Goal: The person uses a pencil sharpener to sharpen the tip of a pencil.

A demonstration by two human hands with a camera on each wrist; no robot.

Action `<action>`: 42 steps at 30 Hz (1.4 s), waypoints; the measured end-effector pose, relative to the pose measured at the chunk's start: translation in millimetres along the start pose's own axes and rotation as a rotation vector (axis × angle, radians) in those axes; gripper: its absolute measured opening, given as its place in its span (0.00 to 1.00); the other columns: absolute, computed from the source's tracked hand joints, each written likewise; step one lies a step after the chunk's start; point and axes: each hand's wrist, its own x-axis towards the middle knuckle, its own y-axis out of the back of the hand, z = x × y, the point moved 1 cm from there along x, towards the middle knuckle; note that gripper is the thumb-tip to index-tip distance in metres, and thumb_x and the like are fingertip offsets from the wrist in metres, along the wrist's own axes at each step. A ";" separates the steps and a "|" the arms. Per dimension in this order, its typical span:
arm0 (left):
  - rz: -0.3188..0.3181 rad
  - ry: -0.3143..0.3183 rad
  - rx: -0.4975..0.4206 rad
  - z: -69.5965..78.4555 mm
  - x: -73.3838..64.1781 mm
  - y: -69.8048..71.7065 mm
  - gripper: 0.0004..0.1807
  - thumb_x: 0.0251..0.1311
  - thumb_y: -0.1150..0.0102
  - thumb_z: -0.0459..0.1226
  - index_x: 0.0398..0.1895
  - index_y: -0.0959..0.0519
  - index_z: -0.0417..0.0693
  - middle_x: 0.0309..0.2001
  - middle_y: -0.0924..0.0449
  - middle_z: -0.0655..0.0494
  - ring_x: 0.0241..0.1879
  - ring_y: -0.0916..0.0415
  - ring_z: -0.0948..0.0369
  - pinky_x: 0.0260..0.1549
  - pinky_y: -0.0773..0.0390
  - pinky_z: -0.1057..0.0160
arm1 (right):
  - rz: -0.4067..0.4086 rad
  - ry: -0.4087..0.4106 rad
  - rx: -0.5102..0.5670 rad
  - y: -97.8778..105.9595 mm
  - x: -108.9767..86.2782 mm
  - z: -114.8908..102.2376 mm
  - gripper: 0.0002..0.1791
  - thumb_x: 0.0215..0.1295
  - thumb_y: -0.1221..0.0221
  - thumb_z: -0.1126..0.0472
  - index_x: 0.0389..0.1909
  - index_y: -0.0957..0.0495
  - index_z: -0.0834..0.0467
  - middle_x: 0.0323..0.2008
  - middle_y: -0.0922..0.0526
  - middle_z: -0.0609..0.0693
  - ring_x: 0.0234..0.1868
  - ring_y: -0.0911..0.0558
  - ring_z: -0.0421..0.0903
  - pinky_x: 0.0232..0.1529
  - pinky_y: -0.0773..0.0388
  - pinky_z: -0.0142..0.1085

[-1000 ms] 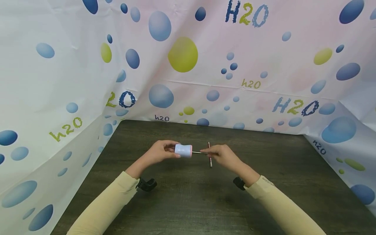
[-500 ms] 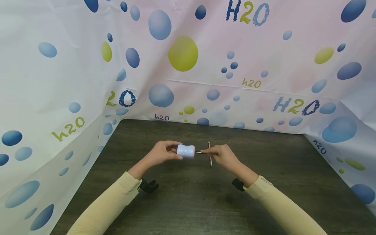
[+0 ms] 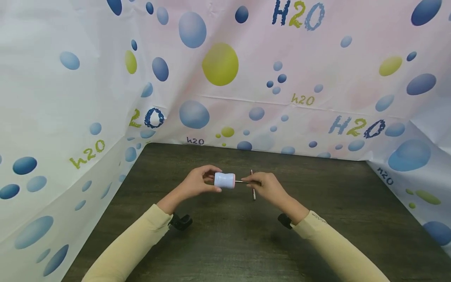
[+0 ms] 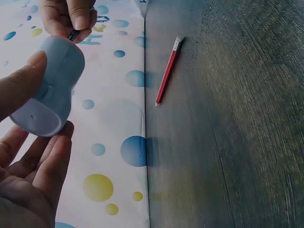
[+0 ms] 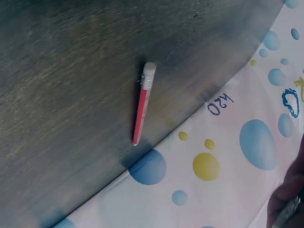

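Note:
My left hand (image 3: 197,182) holds a light-blue, waisted pencil sharpener (image 3: 224,180) with a pink rim on its right end, thumb on one side and fingers on the other. In the left wrist view the sharpener (image 4: 57,80) is tilted, its pale round base facing the camera. My right hand (image 3: 269,187) pinches a thin dark pencil (image 3: 239,181) that runs into the pink-rimmed end. The pencil's tip is hidden inside. Only part of the right hand (image 5: 285,190) shows at the right edge of the right wrist view.
A red pencil (image 4: 167,73) with a white end lies on the dark wooden table (image 3: 218,243), beyond and partly behind my right hand in the head view. A white sheet (image 3: 169,90) printed with blue and green bubbles surrounds the table's back and sides.
My left hand and the sharpener have shifted slightly right, shortening the bare stretch of dark pencil between sharpener and fingers. The right hand keeps its pinch, and the head view has turned a little left.

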 end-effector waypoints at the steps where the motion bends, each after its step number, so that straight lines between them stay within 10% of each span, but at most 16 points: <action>1: -0.017 -0.008 -0.022 0.5 0.5 0.1 0.34 0.51 0.26 0.35 0.62 0.28 0.39 0.59 0.25 0.40 0.57 0.22 0.47 0.58 0.20 0.53 | 0.025 0.014 -0.009 0.1 -0.6 0.9 0.12 0.61 0.36 0.70 0.46 0.14 0.59 0.37 0.12 0.55 0.30 0.17 0.43 0.30 0.21 0.30; 6: -0.064 0.024 -0.114 -1.2 3.0 3.8 0.39 0.62 0.34 0.43 0.71 0.40 0.40 0.66 0.32 0.37 0.63 0.28 0.44 0.62 0.23 0.50 | 0.153 0.088 -0.060 2.7 -2.6 4.6 0.13 0.56 0.34 0.72 0.43 0.12 0.59 0.35 0.11 0.53 0.36 0.14 0.48 0.36 0.15 0.37; 12: -0.091 0.190 -0.143 -9.8 5.7 5.7 0.38 0.71 0.54 0.60 0.66 0.30 0.34 0.55 0.19 0.36 0.55 0.19 0.43 0.57 0.20 0.46 | 0.210 0.123 -0.109 7.1 -3.5 7.8 0.13 0.54 0.33 0.74 0.40 0.12 0.59 0.36 0.11 0.53 0.39 0.13 0.49 0.39 0.15 0.41; 24: -0.146 0.225 -0.176 -10.9 7.1 -0.8 0.28 0.69 0.44 0.49 0.55 0.22 0.31 0.47 0.15 0.37 0.47 0.15 0.44 0.50 0.16 0.48 | 0.182 0.158 -0.107 1.7 -5.7 9.6 0.15 0.54 0.35 0.77 0.40 0.12 0.60 0.32 0.12 0.53 0.35 0.14 0.49 0.36 0.15 0.38; 36: -0.033 0.118 -0.038 -5.6 7.2 3.8 0.21 0.58 0.31 0.36 0.53 0.20 0.34 0.49 0.16 0.39 0.45 0.17 0.56 0.44 0.14 0.57 | 0.104 0.124 -0.078 4.0 1.2 2.2 0.13 0.55 0.36 0.77 0.40 0.12 0.63 0.30 0.13 0.55 0.32 0.16 0.50 0.30 0.19 0.32; 42: 0.042 -0.020 0.133 0.7 4.6 1.3 0.26 0.50 0.25 0.36 0.54 0.19 0.40 0.50 0.15 0.44 0.49 0.17 0.51 0.47 0.15 0.55 | -0.092 -0.067 0.094 11.6 7.3 5.1 0.11 0.62 0.38 0.72 0.44 0.14 0.64 0.39 0.12 0.60 0.38 0.13 0.52 0.35 0.15 0.35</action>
